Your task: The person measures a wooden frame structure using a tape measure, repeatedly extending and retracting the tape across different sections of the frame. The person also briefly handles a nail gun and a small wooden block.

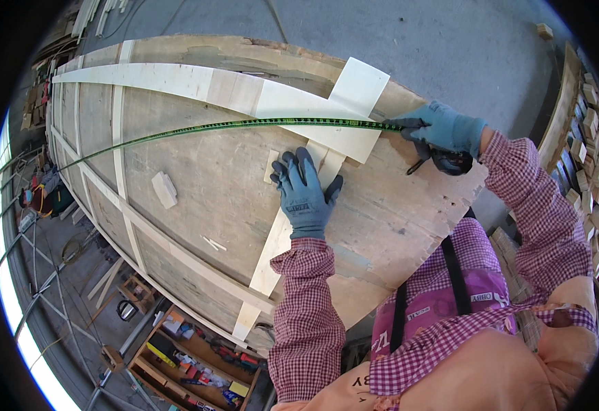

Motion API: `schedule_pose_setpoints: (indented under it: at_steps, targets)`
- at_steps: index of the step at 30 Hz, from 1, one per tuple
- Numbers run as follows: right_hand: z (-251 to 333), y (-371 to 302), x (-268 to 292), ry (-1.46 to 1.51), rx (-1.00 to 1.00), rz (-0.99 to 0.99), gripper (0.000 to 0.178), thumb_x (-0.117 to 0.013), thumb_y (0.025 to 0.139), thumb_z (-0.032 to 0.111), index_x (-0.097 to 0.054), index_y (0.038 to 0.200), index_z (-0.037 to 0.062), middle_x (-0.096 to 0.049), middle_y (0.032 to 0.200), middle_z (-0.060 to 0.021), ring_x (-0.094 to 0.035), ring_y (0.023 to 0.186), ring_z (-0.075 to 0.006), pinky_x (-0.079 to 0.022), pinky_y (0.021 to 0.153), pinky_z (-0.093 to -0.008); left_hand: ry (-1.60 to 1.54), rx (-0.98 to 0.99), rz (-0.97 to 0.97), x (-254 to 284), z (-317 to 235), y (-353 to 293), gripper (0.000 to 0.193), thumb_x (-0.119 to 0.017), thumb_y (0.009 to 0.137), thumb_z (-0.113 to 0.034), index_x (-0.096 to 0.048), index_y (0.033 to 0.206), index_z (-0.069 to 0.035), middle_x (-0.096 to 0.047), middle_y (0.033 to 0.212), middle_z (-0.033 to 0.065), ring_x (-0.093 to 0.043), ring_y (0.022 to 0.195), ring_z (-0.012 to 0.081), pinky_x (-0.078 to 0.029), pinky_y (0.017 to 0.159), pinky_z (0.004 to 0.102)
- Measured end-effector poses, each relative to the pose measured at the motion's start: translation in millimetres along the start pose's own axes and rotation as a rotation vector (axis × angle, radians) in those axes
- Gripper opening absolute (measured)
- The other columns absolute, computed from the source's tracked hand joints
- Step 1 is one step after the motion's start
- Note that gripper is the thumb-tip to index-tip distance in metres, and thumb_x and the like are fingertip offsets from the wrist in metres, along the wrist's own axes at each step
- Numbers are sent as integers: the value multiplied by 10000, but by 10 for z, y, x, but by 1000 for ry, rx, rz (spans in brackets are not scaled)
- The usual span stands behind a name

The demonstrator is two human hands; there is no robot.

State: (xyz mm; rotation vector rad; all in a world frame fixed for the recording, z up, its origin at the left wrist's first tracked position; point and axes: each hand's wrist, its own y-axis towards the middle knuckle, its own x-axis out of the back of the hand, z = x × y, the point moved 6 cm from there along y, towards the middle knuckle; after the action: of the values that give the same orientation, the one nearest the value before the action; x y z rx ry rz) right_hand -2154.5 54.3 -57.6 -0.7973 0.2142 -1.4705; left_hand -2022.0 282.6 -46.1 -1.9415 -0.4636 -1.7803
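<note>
My right hand (446, 128), in a blue-grey work glove, grips a black tape measure (452, 162) near the right edge of a large plywood sheet. Its green blade (251, 124) stretches left across the whole sheet, over a pale tapered board (234, 93). My gloved left hand (305, 202) lies flat with fingers spread, pressing on a slanting pale wood strip (270, 253) that meets that board. Beside its fingertips is a small wood block (271, 166). A short white board piece (359, 85) juts from the tapered board's right end.
Long thin battens (169, 243) cross the plywood sheet (395, 205). A loose block (164, 190) and thin slivers (214, 243) lie on it. A wooden toolbox (196, 366) stands below on the floor. Stacked wood offcuts (590, 171) are at the right.
</note>
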Motion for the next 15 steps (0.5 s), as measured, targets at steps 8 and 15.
schedule_pose_setpoints:
  at_steps: [8,15]
  targets:
    - [1,-14,0,55,-3,26,375,-522,897,128,-551,1271,119,-641,851,-103,-576,652,-157,-527,637,-282,-24,3,-4,-38,24,6,899,-637,777,-514,-265,1405,11,-330,1379,305,-293,1275,521,-280,1044,553]
    - [-5,-35,15,81,-98,67,388,-544,879,194,-555,1264,150,-644,997,-120,-603,799,-207,-512,762,-337,-13,-2,-11,-7,14,1,892,-650,768,-507,-286,1398,9,-344,1375,296,-315,1263,518,-301,1034,546]
